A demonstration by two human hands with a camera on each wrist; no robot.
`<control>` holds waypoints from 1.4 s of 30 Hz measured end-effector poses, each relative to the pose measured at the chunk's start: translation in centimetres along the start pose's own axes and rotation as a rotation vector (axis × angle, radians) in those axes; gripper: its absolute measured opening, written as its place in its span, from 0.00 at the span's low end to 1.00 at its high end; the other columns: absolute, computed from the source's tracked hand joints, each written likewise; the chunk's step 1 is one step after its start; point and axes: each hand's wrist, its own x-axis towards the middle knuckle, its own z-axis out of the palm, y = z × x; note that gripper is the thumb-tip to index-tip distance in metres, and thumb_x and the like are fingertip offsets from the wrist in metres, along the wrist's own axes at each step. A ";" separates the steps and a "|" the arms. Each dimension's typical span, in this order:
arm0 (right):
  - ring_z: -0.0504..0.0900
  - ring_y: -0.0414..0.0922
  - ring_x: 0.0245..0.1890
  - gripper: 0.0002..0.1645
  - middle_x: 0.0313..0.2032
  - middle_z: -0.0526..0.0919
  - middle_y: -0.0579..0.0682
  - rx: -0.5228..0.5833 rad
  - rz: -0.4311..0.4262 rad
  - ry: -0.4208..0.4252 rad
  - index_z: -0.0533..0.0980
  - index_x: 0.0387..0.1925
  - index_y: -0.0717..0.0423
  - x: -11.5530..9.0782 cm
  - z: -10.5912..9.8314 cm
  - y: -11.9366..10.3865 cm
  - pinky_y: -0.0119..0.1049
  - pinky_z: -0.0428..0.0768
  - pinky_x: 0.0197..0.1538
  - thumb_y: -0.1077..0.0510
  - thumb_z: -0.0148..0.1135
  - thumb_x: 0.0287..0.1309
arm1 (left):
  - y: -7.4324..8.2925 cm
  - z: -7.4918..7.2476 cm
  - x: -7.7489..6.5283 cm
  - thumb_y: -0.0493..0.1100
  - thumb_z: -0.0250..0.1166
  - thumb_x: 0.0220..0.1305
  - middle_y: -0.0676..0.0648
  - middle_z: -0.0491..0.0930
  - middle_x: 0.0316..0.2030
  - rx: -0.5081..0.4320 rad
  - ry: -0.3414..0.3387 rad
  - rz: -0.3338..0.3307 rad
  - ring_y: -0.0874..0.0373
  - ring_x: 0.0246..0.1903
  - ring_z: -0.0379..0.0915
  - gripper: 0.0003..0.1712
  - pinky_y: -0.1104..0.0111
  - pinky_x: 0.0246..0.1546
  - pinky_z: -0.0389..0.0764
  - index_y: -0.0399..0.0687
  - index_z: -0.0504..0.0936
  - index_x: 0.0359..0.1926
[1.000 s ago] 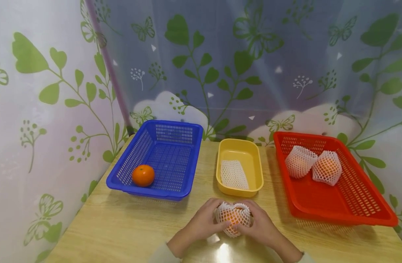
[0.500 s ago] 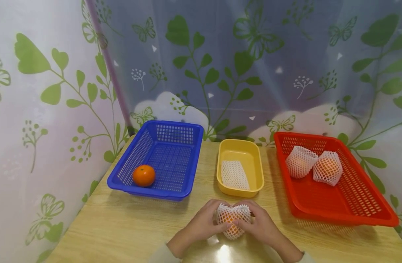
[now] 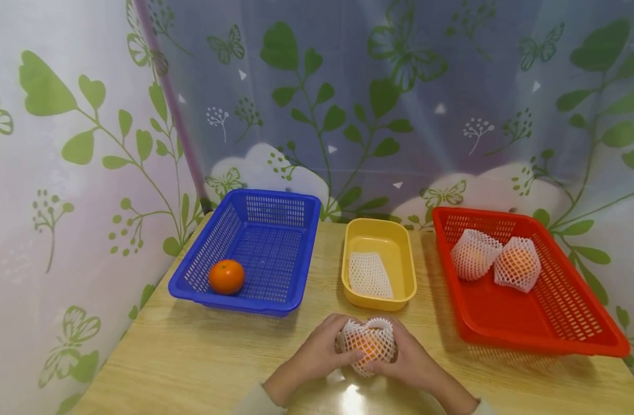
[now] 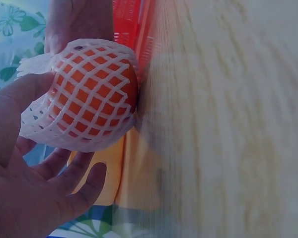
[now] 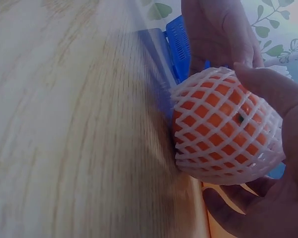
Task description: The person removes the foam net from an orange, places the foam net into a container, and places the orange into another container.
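Note:
An orange (image 3: 368, 348) in a white foam net sleeve (image 4: 92, 94) sits low at the table's near side, between both hands. My left hand (image 3: 324, 350) grips it from the left, thumb on the net and fingers around the far side. From the right, my right hand (image 3: 411, 354) holds it the same way, its thumb (image 5: 273, 87) pressing the mesh. The sleeve's upper end stands open above the fruit in the head view. In the wrist views the orange's underside shows bare past the net, right at the tabletop.
A blue basket (image 3: 309, 253) at the left holds one bare orange (image 3: 226, 277). Behind the hands, a yellow tray (image 3: 397, 253) holds a flat foam net (image 3: 370, 275). A red basket (image 3: 495, 323) at the right contains two net-wrapped oranges (image 3: 517, 264). A patterned curtain (image 3: 306, 115) stands behind.
Both hands stay around the orange. The sleeve's upper rim narrows, then spreads open again, and the right thumb has shifted slightly down on the net.

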 end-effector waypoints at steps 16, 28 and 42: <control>0.74 0.42 0.52 0.38 0.55 0.75 0.49 -0.083 -0.038 0.050 0.72 0.57 0.52 -0.1 0.2 -0.2 0.37 0.76 0.55 0.47 0.77 0.45 | -0.1 -0.5 0.1 0.50 0.71 0.57 0.51 0.75 0.49 0.017 0.032 0.025 0.60 0.48 0.72 0.22 0.68 0.48 0.76 0.52 0.79 0.51; 0.77 0.39 0.49 0.34 0.50 0.78 0.43 -0.097 -0.038 0.106 0.76 0.54 0.51 0.0 0.2 0.1 0.35 0.79 0.51 0.48 0.77 0.45 | -0.5 -0.2 -0.2 0.51 0.73 0.54 0.49 0.71 0.57 -0.019 -0.017 0.012 0.57 0.55 0.69 0.34 0.61 0.57 0.75 0.51 0.72 0.61; 0.76 0.41 0.52 0.27 0.53 0.78 0.50 -0.017 -0.020 0.104 0.77 0.53 0.54 0.0 -0.2 -0.5 0.36 0.78 0.52 0.52 0.74 0.51 | -0.5 -0.2 -0.3 0.52 0.71 0.57 0.47 0.70 0.59 -0.011 -0.026 0.015 0.54 0.58 0.68 0.36 0.57 0.60 0.72 0.48 0.70 0.64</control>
